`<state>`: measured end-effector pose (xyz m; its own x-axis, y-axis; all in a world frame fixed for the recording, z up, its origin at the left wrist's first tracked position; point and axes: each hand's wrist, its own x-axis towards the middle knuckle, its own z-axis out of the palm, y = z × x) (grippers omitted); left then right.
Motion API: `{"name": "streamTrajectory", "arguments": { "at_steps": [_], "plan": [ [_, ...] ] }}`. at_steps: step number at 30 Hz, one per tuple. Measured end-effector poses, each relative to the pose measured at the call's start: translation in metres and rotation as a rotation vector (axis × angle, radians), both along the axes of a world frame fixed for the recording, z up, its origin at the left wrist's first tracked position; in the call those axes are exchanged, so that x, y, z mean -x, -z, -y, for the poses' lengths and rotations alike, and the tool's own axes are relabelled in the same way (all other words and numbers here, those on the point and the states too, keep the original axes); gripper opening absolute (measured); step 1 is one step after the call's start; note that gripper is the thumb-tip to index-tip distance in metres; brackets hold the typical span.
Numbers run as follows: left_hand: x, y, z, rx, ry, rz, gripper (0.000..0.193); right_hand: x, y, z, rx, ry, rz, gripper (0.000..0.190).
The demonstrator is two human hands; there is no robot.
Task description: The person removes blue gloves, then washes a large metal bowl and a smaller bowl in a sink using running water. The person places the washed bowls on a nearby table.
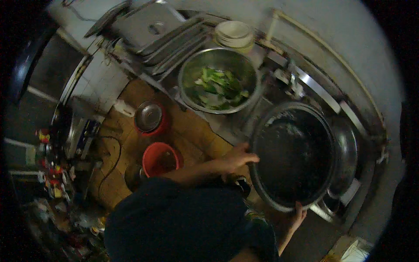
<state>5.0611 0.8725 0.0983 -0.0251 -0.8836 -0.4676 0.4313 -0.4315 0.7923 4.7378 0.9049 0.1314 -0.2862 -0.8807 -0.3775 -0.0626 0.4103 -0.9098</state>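
Observation:
A large, dark round basin is held between my two hands, tipped so its dim inside faces me. My left hand grips its rim on the left side, the thumb reaching over the edge. At the bottom of the rim my right hand has hold of it, the fingers partly hidden. Farther up, a wide stainless-steel bowl stands with cut green vegetables inside. Behind the basin, on its right, part of another round metal vessel shows.
Rectangular steel pans lie at the upper left, near a stack of plates or bowls. On the brown tiled floor stand a red bucket and a second red container topped by a metal bowl. A pipe follows the wall.

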Motion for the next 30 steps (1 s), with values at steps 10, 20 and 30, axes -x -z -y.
{"name": "streamTrajectory", "arguments": {
  "at_steps": [10, 20, 30],
  "plan": [
    [-0.038, -0.094, -0.038, 0.239, 0.014, -0.103, 0.031, -0.064, -0.097, -0.035, 0.145, 0.155, 0.054, 0.053],
    [-0.076, -0.148, -0.192, 0.393, -0.349, 0.283, 0.028, -0.081, -0.098, -0.036, 0.163, -0.344, 0.201, 0.058],
    [-0.129, -0.17, -0.356, 0.042, -1.046, 0.029, 0.024, -0.252, -0.093, -0.06, -0.047, -0.886, 0.426, 0.029]
  ]
}}
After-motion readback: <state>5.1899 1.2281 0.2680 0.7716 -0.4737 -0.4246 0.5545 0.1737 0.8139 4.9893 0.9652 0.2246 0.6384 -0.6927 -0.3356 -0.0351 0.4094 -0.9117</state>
